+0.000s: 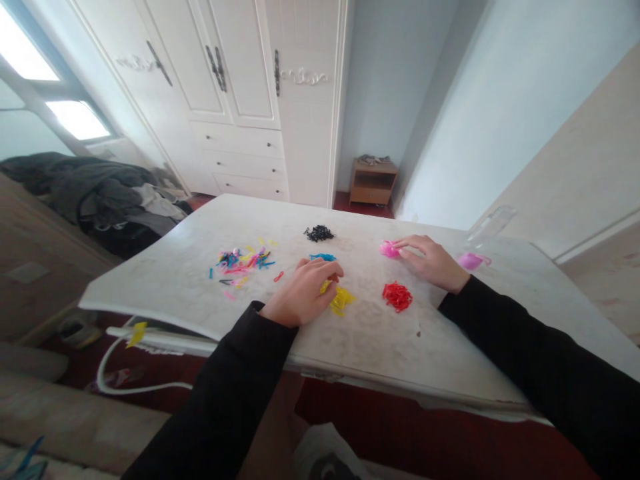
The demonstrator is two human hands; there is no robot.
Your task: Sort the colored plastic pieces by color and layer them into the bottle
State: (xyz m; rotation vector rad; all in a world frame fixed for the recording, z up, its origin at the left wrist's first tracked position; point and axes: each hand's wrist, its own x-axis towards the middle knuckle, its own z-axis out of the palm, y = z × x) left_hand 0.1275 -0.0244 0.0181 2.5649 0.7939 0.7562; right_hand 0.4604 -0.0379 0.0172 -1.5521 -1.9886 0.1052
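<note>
Small rubber bands lie on the white table in piles sorted by colour. My left hand (311,291) is just over the yellow bands (342,301), fingers curled together; what they hold, if anything, is hidden. Behind it, partly covered, are the blue bands (323,257). My right hand (425,259) reaches to the pink bands (389,249), its fingers stretched out and the tips touching the pile. Closer to me lie the red bands (397,296), and further back the black bands (319,233). A mixed-colour heap (245,260) spreads out at the left, with a single red band (279,276) beside it.
A clear plastic container (493,225) and a pink object (473,261) sit on the table (465,347) beyond my right wrist. A white wardrobe (240,107) and a small wooden cabinet (374,183) stand behind. Dark clothes (95,193) are heaped at the left.
</note>
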